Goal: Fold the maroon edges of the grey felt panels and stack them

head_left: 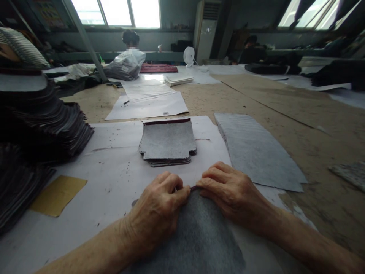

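A grey fabric piece (203, 232) lies in front of me, its far edge showing a narrow dark maroon strip. My left hand (159, 205) pinches that edge between thumb and bent fingers. Close beside it, my right hand (228, 190) presses its fingers together on the same edge, with a small gap between the two hands. Just beyond them sits a small stack of grey cut pieces (168, 139) with a maroon far edge and notched near corners. To the right of it lies a stack of larger grey pieces (256, 150).
Tall piles of dark cut pieces (68, 125) stand at the left, near a tan card (58, 194). White paper (114, 171) covers the near table. Farther back are white sheets (148, 102), a plastic-wrapped bundle (125, 62) and a white roll (188, 56). Two people are seen beyond.
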Demonstrator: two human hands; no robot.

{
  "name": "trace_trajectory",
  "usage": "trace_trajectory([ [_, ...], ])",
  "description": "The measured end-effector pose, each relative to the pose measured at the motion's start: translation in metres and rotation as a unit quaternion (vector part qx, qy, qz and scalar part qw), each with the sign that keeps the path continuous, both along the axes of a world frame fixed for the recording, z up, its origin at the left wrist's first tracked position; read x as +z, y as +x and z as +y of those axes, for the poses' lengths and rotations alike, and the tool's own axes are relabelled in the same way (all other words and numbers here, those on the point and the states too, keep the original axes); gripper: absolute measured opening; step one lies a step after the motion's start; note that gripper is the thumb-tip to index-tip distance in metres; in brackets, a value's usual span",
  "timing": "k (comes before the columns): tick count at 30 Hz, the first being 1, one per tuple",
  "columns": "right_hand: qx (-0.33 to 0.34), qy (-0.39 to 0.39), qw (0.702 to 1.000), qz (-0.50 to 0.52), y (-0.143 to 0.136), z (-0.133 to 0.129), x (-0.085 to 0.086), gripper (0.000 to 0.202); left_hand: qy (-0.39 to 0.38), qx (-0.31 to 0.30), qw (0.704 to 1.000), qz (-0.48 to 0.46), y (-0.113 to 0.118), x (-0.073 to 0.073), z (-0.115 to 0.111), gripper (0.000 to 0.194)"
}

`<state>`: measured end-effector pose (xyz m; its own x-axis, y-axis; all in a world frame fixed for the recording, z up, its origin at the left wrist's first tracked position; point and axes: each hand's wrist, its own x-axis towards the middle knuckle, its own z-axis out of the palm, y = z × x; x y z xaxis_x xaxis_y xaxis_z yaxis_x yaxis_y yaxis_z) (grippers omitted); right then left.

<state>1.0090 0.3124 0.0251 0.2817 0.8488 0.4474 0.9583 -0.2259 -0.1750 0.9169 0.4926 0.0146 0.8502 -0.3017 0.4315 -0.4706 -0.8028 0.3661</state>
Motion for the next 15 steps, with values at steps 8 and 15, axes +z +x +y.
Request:
trace_trajectory([
  [8,0.006,0.026,1.000,-0.005,-0.001,-0.009,-0.009,0.022,0.065,-0.037,0.997,-0.003,0.000,-0.002,0.002,0.032],
  [15,-0.010,0.038,0.999,-0.002,-0.003,-0.010,-0.011,0.019,0.090,-0.056,0.994,-0.017,0.001,-0.004,0.008,0.033],
])
